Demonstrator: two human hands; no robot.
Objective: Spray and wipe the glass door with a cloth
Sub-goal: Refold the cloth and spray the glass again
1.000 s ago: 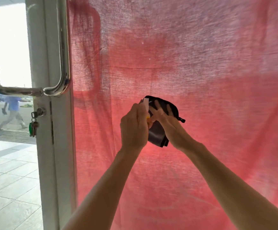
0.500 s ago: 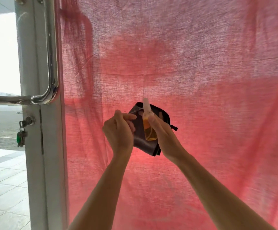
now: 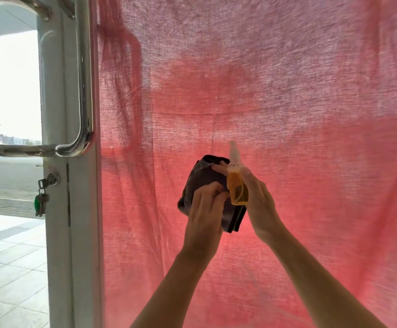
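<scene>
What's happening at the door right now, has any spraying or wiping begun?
A person stands at the glass door, which has a red curtain behind it. The right hand holds a small spray bottle of orange liquid upright, nozzle up. The left hand grips a dark folded cloth beside it. Both are held just in front of the glass; the cloth is not on the pane, and no spray is visible. Keys hang in the lock on the left.
</scene>
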